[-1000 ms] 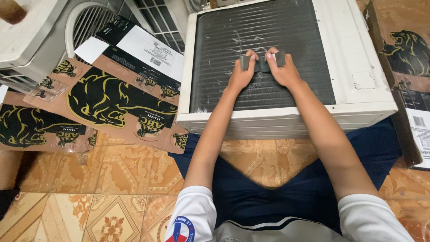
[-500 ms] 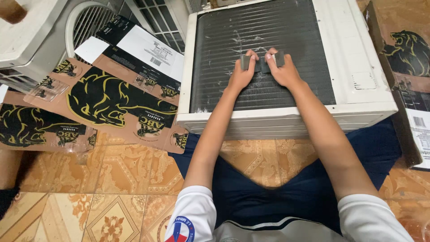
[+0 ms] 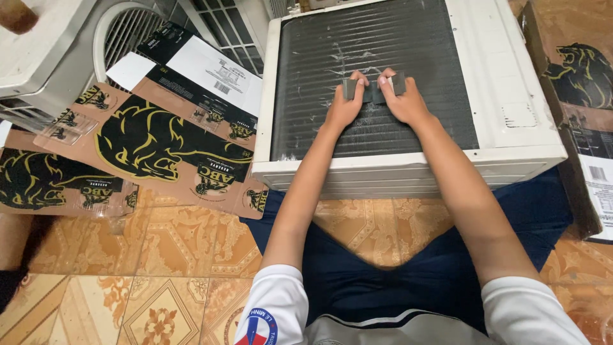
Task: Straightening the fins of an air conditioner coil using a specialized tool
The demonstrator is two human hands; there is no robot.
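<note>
Head view, person seated on patterned floor tiles (image 3: 159, 255), legs in dark blue shorts (image 3: 383, 275) spread apart beneath the forearms.

Both arms extended forward onto a white air-conditioner unit (image 3: 498, 83) lying flat. Left hand (image 3: 343, 107) and right hand (image 3: 403, 101) sit side by side, nearly touching, on the dark finned coil face (image 3: 306, 83). Each hand's fingers are curled closed over one end of a small flat grey tool (image 3: 373, 91), pressed against the fins. Scuffed, pale marks on the fins just beyond and left of the left hand.

Left of the left hand, on the floor: flattened brown cardboard (image 3: 159, 153) with black-and-yellow animal print. Beyond that, a white fan grille (image 3: 124, 38). Right of the right hand, more brown printed cardboard (image 3: 578, 76) at the unit's edge.
</note>
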